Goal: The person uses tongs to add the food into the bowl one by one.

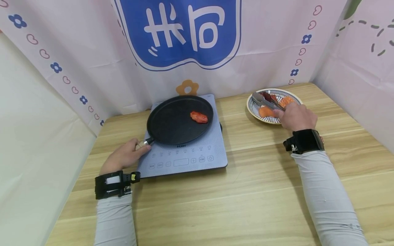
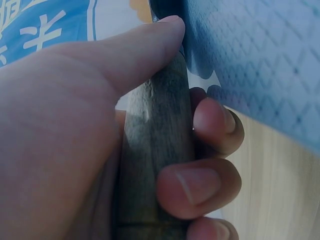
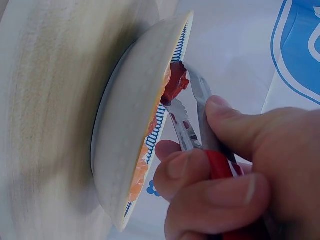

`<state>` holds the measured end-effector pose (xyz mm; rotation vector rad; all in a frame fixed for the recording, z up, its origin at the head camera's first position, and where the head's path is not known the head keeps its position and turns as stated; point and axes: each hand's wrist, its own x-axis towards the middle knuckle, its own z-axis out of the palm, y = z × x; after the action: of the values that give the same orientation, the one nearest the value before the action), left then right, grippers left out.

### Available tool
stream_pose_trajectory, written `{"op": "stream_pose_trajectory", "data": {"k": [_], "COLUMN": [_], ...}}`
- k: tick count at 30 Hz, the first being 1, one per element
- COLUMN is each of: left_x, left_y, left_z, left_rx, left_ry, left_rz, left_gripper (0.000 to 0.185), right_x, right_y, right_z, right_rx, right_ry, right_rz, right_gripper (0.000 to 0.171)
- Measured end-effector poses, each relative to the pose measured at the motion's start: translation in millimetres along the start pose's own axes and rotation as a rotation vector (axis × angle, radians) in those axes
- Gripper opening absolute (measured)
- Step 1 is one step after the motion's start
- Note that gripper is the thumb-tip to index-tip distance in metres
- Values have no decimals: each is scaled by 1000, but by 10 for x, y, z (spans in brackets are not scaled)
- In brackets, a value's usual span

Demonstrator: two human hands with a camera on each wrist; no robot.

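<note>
Nearest, the left hand [image 1: 124, 157] curls round the wooden handle [image 2: 150, 165] of the round black frying pan [image 1: 180, 119], which sits on the grey induction hob [image 1: 184, 157] with one red meat piece [image 1: 198, 117] inside. Farther right, the right hand [image 1: 297, 118] squeezes metal tongs [image 1: 266, 100] onto a dark red meat slice [image 3: 176, 85] in the blue-patterned plate [image 1: 253, 109].

Bright, even light with soft shadows – the head view sharp, both wrist views blurred and tinted close up

A mock kitchen booth: induction cooktop [image 1: 184, 150] on a wooden table [image 1: 261, 191], printed cartoon backdrop [image 1: 178, 34] behind.
</note>
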<state>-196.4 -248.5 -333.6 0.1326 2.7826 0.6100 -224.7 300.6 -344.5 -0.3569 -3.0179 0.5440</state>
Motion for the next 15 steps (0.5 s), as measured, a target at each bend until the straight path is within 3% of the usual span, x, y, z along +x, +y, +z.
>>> {"op": "stream_pose_trajectory", "data": {"k": [15], "left_x": [0], "left_y": [18], "left_z": [-4], "left_rx": [3], "left_ry": [3], "left_rz": [-5], "left_gripper": [49], "right_x": [-13], "right_y": [-25], "right_z": [-26], "right_rx": [1], "right_ry": [4], "right_rz": [-13], "right_gripper": [61]}}
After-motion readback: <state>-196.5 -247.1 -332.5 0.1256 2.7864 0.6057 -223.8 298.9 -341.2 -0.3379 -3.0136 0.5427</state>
